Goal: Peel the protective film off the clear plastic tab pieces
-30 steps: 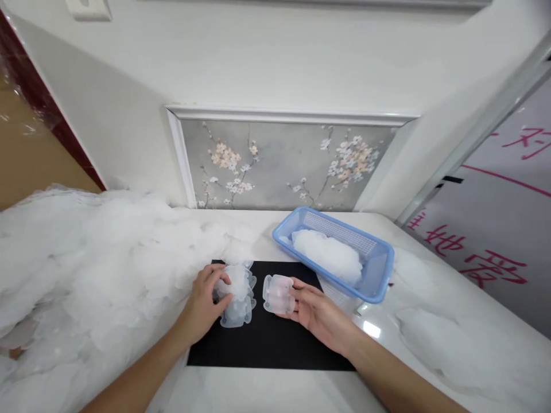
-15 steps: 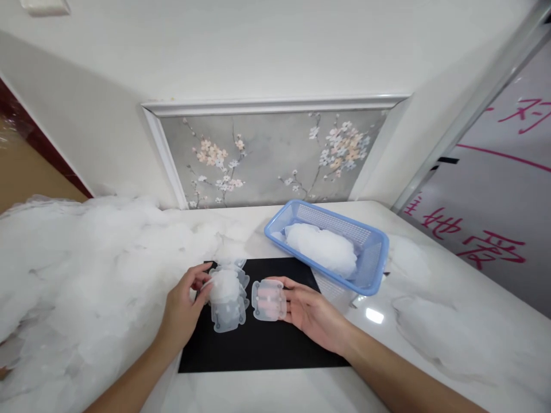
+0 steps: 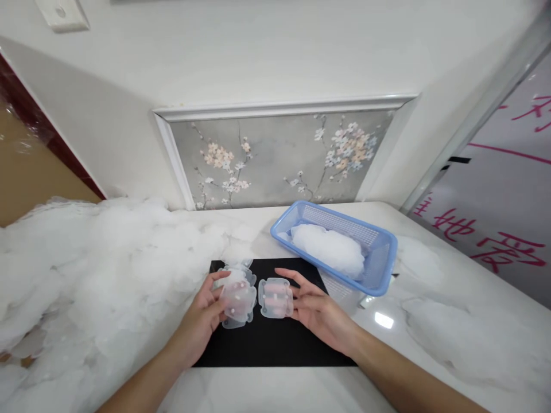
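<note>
Left of the mat [image 3: 279, 344], the pile [image 3: 103, 258] covers much of the surface [image 3: 267, 390]. Over the mat's left part, my left fingers [image 3: 216, 277] grip a clear piece [image 3: 241, 298] by its left edge; it overlaps the stack [image 3: 248, 277] lying on the mat, and I can't tell whether the two touch. Over the mat's middle, my right fingers [image 3: 307, 302] hold a second piece [image 3: 275, 298], some showing through it, one stretched free along its far edge. At the mat's far right corner sits the basket [image 3: 384, 264], a white bundle [image 3: 329, 249] inside.

As I judge it, my left fingers could drag the stack askew or lift two pieces as one, should such thin things cling. The second piece might slip, being held near one edge.

One pile and one stack, their pieces too blended to number; two pieces in my fingers, one each side; one mat; one basket; one bundle.
</note>
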The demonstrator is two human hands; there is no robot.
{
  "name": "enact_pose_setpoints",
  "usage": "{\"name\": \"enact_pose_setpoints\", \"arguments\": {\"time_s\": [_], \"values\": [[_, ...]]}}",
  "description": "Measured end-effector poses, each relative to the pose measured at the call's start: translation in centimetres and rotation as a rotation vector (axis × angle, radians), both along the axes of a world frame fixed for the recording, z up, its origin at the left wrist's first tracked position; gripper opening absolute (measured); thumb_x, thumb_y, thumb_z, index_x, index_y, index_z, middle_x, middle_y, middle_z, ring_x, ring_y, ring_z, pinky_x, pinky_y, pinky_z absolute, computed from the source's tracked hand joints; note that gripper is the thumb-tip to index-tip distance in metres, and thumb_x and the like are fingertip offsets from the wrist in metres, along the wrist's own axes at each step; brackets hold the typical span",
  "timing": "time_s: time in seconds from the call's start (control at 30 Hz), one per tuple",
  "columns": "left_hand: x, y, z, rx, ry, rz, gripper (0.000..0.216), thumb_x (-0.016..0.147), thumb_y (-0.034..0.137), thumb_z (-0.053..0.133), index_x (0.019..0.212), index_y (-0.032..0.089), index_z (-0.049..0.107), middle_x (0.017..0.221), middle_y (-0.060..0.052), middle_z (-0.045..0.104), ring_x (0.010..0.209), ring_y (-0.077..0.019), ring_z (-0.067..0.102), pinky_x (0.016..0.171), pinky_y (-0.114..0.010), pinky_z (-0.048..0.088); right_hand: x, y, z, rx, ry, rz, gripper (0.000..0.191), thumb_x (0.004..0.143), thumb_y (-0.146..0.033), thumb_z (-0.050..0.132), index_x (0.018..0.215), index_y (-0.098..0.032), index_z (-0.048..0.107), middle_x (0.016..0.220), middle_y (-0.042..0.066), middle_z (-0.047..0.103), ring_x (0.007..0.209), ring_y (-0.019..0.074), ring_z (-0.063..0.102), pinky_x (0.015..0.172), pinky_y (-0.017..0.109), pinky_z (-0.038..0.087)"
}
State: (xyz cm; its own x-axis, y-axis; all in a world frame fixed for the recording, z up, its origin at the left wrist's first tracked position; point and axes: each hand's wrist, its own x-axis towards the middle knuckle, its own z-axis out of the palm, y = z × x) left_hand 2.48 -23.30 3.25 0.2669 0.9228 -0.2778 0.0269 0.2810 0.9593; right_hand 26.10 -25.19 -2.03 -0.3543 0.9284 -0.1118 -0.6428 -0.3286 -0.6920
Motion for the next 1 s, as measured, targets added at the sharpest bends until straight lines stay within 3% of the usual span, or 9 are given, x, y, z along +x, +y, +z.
{"name": "enact_pose_setpoints", "arguments": {"time_s": [0.1,0.23,0.6,0.77,0.9,1.0], "values": [[0.0,-0.2,0.0,-0.08,-0.114,-0.083,0.066,0.072,0.009,0.058,0.132,0.027,0.037,0.12,-0.006,0.063,0.098,-0.0183,0.063,0.084,-0.031,0.048,0.1,0.0,0.0,0.021,-0.018,-0.01,0.059,0.063,-0.012,0.064,0.119,-0.027,0.056,0.109,0.005,0.069,0.097,0.0241,0.064,0.086,0.039,0.043],[-0.3,-0.3,-0.2,-0.093,-0.202,-0.151,0.082,0.059,0.002,0.052,0.135,0.027,0.035,0.127,-0.007,0.059,0.109,-0.0238,0.059,0.089,-0.037,0.047,0.3,0.1,-0.3,0.026,-0.041,-0.02,0.062,0.061,-0.011,0.062,0.121,-0.027,0.055,0.109,0.004,0.069,0.094,0.0228,0.063,0.085,0.037,0.043],[0.0,-0.3,-1.0,-0.015,-0.263,-0.277,0.079,0.057,0.001,0.054,0.131,0.028,0.044,0.12,-0.005,0.06,0.113,-0.0251,0.056,0.093,-0.039,0.047,0.6,0.2,-0.6,0.076,-0.083,-0.017,0.058,0.058,-0.01,0.058,0.114,-0.027,0.06,0.11,0.005,0.068,0.098,0.0246,0.062,0.087,0.039,0.043],[-0.3,-0.2,-1.4,0.002,-0.243,-0.291,0.075,0.062,0.0,0.055,0.131,0.028,0.045,0.122,-0.006,0.059,0.112,-0.0247,0.057,0.094,-0.039,0.046,0.4,0.2,-0.7,0.133,-0.188,-0.084,0.058,0.061,-0.009,0.062,0.115,-0.03,0.057,0.109,0.002,0.068,0.091,0.021,0.063,0.083,0.035,0.045],[-0.5,-0.3,-1.5,0.017,-0.237,-0.296,0.075,0.065,-0.001,0.052,0.133,0.028,0.044,0.124,-0.007,0.059,0.114,-0.0254,0.057,0.096,-0.042,0.045,0.3,0.3,-0.7,0.263,-0.413,-0.155,0.037,0.073,-0.027,0.071,0.109,-0.027,0.062,0.104,0.003,0.069,0.096,0.0225,0.063,0.09,0.037,0.044],[-0.5,-0.3,-1.5,0.027,-0.228,-0.294,0.077,0.063,-0.003,0.051,0.133,0.029,0.044,0.126,-0.006,0.058,0.115,-0.0253,0.056,0.096,-0.042,0.046,0.4,0.3,-0.7,0.308,-0.531,-0.168,0.032,0.077,-0.045,0.07,0.101,-0.025,0.063,0.103,0.004,0.07,0.097,0.0251,0.064,0.091,0.041,0.045]]}}
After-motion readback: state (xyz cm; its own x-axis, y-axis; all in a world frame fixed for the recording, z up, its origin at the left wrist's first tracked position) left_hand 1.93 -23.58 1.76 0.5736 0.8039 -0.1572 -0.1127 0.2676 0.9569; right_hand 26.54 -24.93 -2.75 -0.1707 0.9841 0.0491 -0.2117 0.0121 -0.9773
